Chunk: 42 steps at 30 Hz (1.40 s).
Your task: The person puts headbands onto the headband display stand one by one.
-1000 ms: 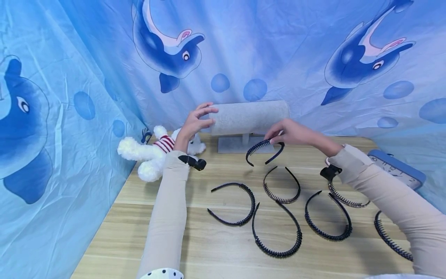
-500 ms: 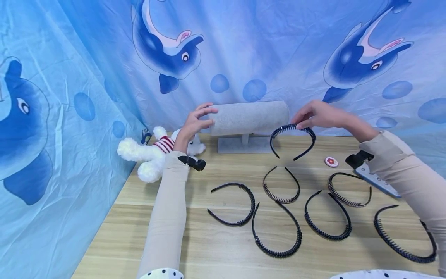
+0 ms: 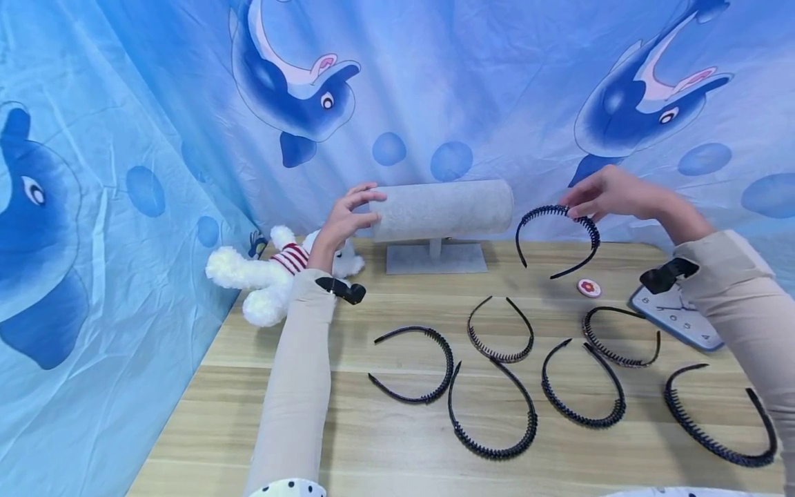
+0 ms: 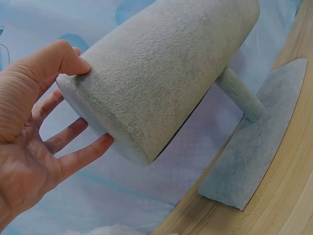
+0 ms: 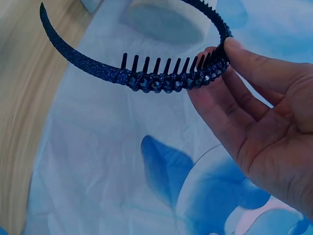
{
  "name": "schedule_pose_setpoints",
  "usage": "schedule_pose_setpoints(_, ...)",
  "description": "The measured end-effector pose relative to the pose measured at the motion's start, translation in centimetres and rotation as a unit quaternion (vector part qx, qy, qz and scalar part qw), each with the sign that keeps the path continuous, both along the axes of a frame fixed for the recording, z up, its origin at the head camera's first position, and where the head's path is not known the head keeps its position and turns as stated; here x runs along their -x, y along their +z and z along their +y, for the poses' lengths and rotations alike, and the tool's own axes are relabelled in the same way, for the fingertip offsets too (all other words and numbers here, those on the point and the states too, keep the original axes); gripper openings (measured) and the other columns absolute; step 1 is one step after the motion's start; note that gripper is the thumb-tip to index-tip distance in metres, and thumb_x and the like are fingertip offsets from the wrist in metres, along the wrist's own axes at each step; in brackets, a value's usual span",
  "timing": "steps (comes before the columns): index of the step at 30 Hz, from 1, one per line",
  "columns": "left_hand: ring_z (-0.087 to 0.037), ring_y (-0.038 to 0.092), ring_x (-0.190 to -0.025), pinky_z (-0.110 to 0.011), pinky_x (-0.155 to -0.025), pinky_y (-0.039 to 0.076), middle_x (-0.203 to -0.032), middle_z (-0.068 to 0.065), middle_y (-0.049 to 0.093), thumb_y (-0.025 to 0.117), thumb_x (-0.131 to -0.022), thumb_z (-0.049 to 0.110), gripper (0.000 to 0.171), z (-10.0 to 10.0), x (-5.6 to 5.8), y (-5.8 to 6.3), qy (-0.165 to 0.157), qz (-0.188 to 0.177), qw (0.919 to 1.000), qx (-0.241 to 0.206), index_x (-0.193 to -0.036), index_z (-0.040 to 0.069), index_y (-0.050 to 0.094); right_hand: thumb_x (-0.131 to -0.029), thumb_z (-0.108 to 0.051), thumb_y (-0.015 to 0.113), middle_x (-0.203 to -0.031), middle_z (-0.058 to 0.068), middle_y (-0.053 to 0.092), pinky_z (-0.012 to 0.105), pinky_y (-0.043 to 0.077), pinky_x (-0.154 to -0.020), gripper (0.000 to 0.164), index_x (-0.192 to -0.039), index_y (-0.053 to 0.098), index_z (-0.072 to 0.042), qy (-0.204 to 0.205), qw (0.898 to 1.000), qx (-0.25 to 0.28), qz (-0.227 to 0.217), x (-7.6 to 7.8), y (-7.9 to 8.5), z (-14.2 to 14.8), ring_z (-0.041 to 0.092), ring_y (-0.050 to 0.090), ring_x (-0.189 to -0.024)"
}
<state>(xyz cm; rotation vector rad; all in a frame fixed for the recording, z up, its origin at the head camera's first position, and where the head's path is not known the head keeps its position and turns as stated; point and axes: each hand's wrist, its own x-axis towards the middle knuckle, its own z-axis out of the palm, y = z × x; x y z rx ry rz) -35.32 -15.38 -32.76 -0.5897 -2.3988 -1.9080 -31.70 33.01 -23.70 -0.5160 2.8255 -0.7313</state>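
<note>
A grey plush-covered roll display stand (image 3: 444, 209) stands at the back of the table, its cylinder level on a short post over a flat base. My left hand (image 3: 348, 221) holds the cylinder's left end; in the left wrist view the thumb lies on its side and the fingertips touch the end face. Off the cylinder's right end, my right hand (image 3: 611, 195) pinches a black beaded headband (image 5: 161, 83) between thumb and fingers. Both tips of this headband point down and its comb teeth face inward. It is raised above the tabletop.
Several dark toothed headbands, including a front one (image 3: 491, 452), lie across the table (image 3: 248, 414). A white plush toy (image 3: 263, 276) in a striped shirt lies by the left forearm. A round flower badge (image 3: 589, 288) and blue clock (image 3: 677, 317) are at right. A dolphin curtain (image 3: 497, 83) hangs behind.
My right hand has carried the headband from in front of the stand rightward and up, past the cylinder's right end. The badge and more of the clock now show. My left hand has stayed put.
</note>
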Motion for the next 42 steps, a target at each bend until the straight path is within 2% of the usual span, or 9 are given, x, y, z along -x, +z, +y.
schedule_pose_setpoints(4, -0.027, 0.037, -0.148, -0.052, -0.109, 0.049, -0.164, -0.006, 0.035, 0.067, -0.093, 0.0, 0.042, 0.0, 0.0, 0.1, 0.002, 0.0, 1.0, -0.001, -0.134, -0.004, 0.062, -0.1, -0.017, 0.066, -0.125, 0.024, 0.069, 0.036, 0.064, -0.079, 0.042, -0.135, 0.061, 0.005, -0.029, 0.999, 0.023, -0.008, 0.3, -0.3, 0.8, 0.005, 0.068, -0.087)
schedule_pose_setpoints(6, -0.027, 0.037, -0.148, -0.052, -0.109, 0.049, -0.164, -0.006, 0.035, 0.066, -0.093, 0.0, 0.041, 0.1, 0.0, 0.1, 0.002, 0.001, 1.0, -0.002, -0.134, -0.004, 0.062, -0.1, -0.018, 0.065, -0.127, 0.023, 0.068, 0.037, 0.064, -0.08, 0.044, -0.137, 0.059, 0.005, -0.046, 0.998, 0.04, -0.012, 0.5, -0.5, 1.0, 0.002, 0.067, -0.087)
schedule_pose_setpoints(8, -0.027, 0.037, -0.148, -0.053, -0.109, 0.049, -0.164, -0.006, 0.035, 0.066, -0.093, 0.0, 0.041, 0.1, 0.0, 0.1, 0.002, 0.002, 1.0, -0.002, -0.134, -0.005, 0.062, -0.1, -0.018, 0.065, -0.122, 0.017, 0.072, 0.036, 0.064, -0.08, 0.045, -0.138, 0.058, 0.006, -0.062, 0.996, 0.06, -0.014, 0.7, -0.8, 1.0, -0.001, 0.067, -0.087)
schedule_pose_setpoints(13, -0.027, 0.038, -0.148, -0.053, -0.109, 0.05, -0.164, -0.008, 0.035, 0.066, -0.093, 0.0, 0.041, 0.0, 0.1, 0.1, -0.001, 0.003, 1.0, 0.001, -0.133, -0.005, 0.062, -0.099, -0.016, 0.067, -0.095, -0.009, 0.076, 0.028, 0.063, -0.073, 0.046, -0.137, 0.057, 0.009, -0.096, 0.989, 0.114, -0.011, 1.0, -1.6, 0.7, -0.003, 0.068, -0.081)
schedule_pose_setpoints(17, -0.027, 0.038, -0.148, -0.053, -0.109, 0.05, -0.164, -0.008, 0.035, 0.067, -0.092, 0.0, 0.041, 0.0, 0.0, 0.2, -0.002, 0.004, 1.0, 0.004, -0.133, -0.005, 0.062, -0.098, -0.02, 0.068, -0.087, -0.018, 0.073, 0.024, 0.062, -0.07, 0.049, -0.137, 0.057, 0.008, -0.117, 0.982, 0.145, -0.01, 1.4, -2.1, 0.4, -0.004, 0.068, -0.08)
schedule_pose_setpoints(27, -0.028, 0.037, -0.148, -0.054, -0.111, 0.048, -0.165, -0.007, 0.034, 0.067, -0.093, 0.0, 0.041, -0.1, -0.1, 0.0, -0.004, 0.0, 1.0, 0.003, -0.134, -0.005, 0.062, -0.097, -0.021, 0.071, -0.085, -0.021, 0.07, 0.025, 0.063, -0.074, 0.054, -0.142, 0.055, 0.003, -0.164, 0.96, 0.227, -0.025, 2.6, -3.4, -0.4, -0.003, 0.067, -0.082)
schedule_pose_setpoints(35, -0.027, 0.037, -0.149, -0.052, -0.11, 0.049, -0.164, -0.006, 0.035, 0.067, -0.093, 0.001, 0.041, -0.2, -0.1, -0.4, -0.002, 0.008, 0.9999, 0.007, -0.133, -0.003, 0.063, -0.096, -0.023, 0.071, -0.084, -0.023, 0.069, 0.026, 0.063, -0.075, 0.054, -0.141, 0.056, 0.001, -0.193, 0.949, 0.248, -0.022, 3.3, -4.0, -1.5, -0.005, 0.066, -0.081)
schedule_pose_setpoints(42, -0.027, 0.038, -0.148, -0.052, -0.11, 0.048, -0.163, -0.005, 0.036, 0.068, -0.092, 0.0, 0.041, -0.2, 0.0, -0.6, -0.004, 0.009, 0.9999, -0.006, -0.133, -0.002, 0.064, -0.094, -0.022, 0.074, -0.091, -0.02, 0.069, 0.03, 0.063, -0.081, 0.052, -0.138, 0.06, 0.0, -0.194, 0.941, 0.276, -0.013, 3.6, -4.2, -2.7, -0.004, 0.066, -0.084)
